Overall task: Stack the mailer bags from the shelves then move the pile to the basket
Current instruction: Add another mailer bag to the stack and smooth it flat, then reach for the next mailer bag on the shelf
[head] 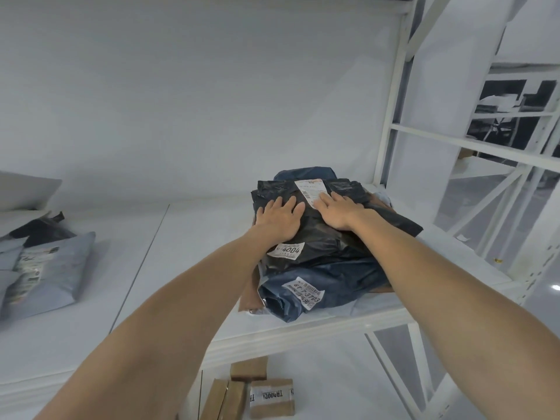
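Observation:
A pile of mailer bags lies on the right end of the white shelf (188,268). On top is a black bag (321,234) with white labels, one reading 4004. Under it lies a dark blue bag (342,283) with a label, and a brown one peeks out at the left. My left hand (280,218) rests flat on the black bag with straight fingers. My right hand (336,210) presses flat beside it, fingertips on the upper label. More grey and black mailer bags (45,265) lie at the shelf's left end.
The white shelf frame post (391,122) stands right behind the pile. Several cardboard boxes (271,397) sit on the lower shelf below. A white wall backs the shelf. No basket is in view.

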